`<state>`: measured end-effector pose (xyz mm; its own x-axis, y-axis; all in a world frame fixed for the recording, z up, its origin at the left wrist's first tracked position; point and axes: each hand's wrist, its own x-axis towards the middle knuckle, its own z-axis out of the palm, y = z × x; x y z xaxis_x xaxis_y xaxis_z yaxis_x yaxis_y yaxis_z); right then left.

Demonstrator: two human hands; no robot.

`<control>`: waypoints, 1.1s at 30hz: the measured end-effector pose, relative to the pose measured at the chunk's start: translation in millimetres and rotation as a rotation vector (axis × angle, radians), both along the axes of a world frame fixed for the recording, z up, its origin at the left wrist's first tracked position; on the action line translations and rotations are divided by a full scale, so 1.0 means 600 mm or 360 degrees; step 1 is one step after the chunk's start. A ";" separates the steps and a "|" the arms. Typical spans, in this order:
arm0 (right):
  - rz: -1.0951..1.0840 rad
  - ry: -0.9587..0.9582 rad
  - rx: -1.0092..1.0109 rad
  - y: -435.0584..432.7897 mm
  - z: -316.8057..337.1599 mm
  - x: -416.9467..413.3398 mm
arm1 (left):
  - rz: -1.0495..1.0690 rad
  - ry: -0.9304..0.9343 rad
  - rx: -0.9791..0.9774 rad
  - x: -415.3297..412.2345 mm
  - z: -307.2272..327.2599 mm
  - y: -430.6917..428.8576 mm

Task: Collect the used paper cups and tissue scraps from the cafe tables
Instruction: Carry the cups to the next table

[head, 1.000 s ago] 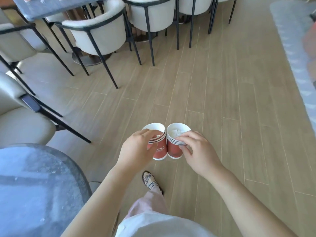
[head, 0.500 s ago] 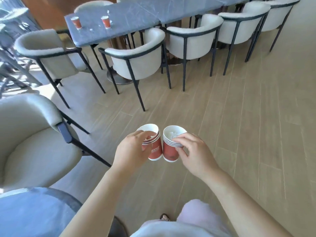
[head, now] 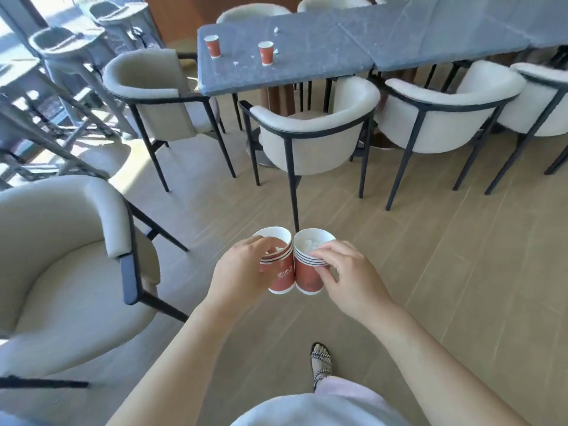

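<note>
I logged the left hand (head: 242,272) curled round one stack of red paper cups, the left stack (head: 281,276), with fingers hooked over its rim. The right hand (head: 350,278) gripped the right stack (head: 309,279) by its striped rims. The stacks touched side by side, held above the wood floor (head: 445,256). White tissue (head: 307,245) lay inside the right stack. On the dark table (head: 322,69) beyond, the far cup (head: 212,46) and the near cup (head: 266,53) stood upright, with tissue scraps (head: 276,29) near them.
</note>
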<state>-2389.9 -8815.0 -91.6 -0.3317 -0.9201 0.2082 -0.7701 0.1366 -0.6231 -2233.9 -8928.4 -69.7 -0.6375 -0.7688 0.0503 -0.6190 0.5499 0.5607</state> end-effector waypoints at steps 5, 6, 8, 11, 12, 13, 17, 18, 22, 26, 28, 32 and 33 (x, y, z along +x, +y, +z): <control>0.0195 0.0032 -0.0008 -0.147 0.012 -0.097 | 0.0203 -0.0021 -0.0018 -0.080 0.008 -0.119; 0.0233 0.0028 -0.0002 -0.175 0.012 -0.108 | 0.0241 -0.0032 -0.0024 -0.087 0.008 -0.139; 0.0298 0.0009 0.0002 -0.229 0.009 -0.126 | 0.0304 -0.0039 -0.0022 -0.095 0.004 -0.179; 0.0391 -0.0005 -0.0008 -0.313 0.000 -0.143 | 0.0384 -0.0040 -0.0034 -0.101 -0.006 -0.248; 0.0420 -0.0004 -0.0012 -0.344 -0.003 -0.147 | 0.0404 -0.0040 -0.0046 -0.103 -0.010 -0.275; 0.0442 -0.0001 -0.0013 -0.378 -0.006 -0.151 | 0.0423 -0.0036 -0.0053 -0.105 -0.014 -0.304; 0.0489 0.0023 -0.0031 -0.526 -0.016 -0.167 | 0.0475 0.0007 -0.0043 -0.116 -0.027 -0.438; 0.0496 0.0033 -0.0035 -0.565 -0.017 -0.170 | 0.0469 0.0022 -0.0040 -0.120 -0.028 -0.475; 0.0470 0.0032 -0.0031 -0.723 -0.015 -0.181 | 0.0439 0.0047 -0.0054 -0.135 -0.016 -0.633; 0.0488 0.0019 -0.0012 -0.865 -0.011 -0.186 | 0.0487 0.0037 -0.0052 -0.133 -0.009 -0.773; 0.0517 0.0010 -0.0022 -0.926 -0.009 -0.187 | 0.0501 0.0035 -0.0059 -0.131 -0.008 -0.826; 0.0536 -0.0012 -0.0038 -1.019 -0.007 -0.190 | 0.0525 0.0029 -0.0045 -0.126 -0.009 -0.909; 0.0557 -0.0014 -0.0037 -1.043 -0.007 -0.191 | 0.0533 0.0024 -0.0044 -0.126 -0.011 -0.931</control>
